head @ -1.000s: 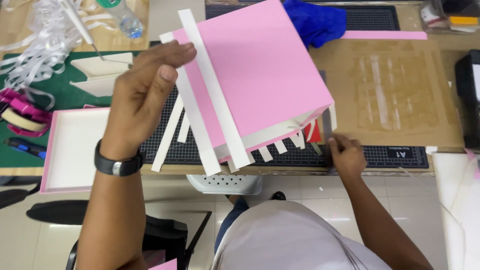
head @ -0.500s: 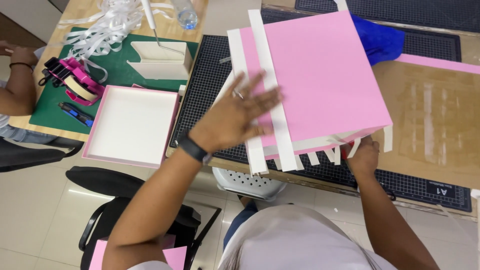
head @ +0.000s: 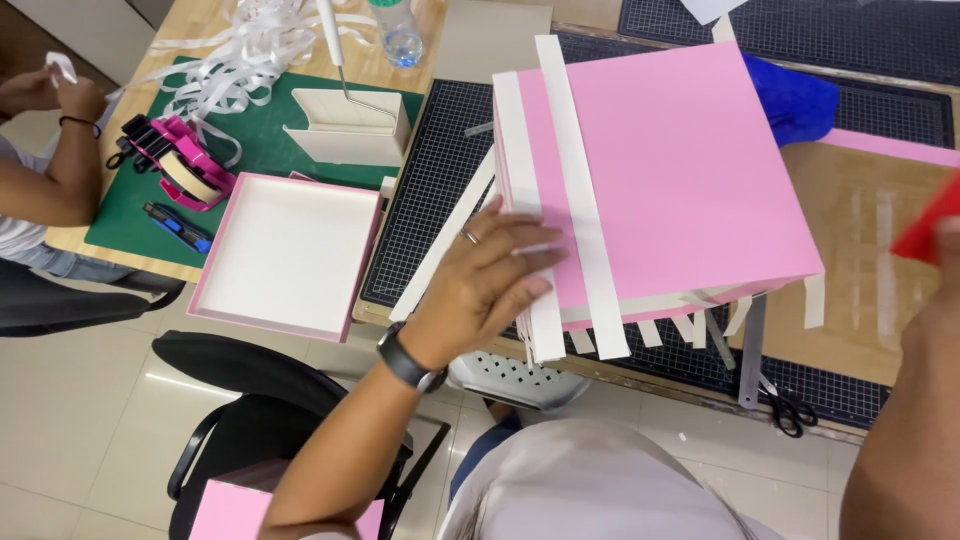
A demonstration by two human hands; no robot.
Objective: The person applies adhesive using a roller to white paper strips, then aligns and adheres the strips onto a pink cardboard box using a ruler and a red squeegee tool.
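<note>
The left hand, fingers spread flat, pressed on the near-left corner of the large pink paper-covered box, seemingly steadying it on the black gridded cutting mat while loose white backing strips lay across it. The right hand was cut off at the frame edge beside a red scrap; its grip could not be made out.

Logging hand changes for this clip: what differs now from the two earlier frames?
The right hand has left the pink box's lower right corner and lifted to the frame's right edge, a red thing by it. The left hand stays flat on the box's white-strip side. The open tray is unmoved.
</note>
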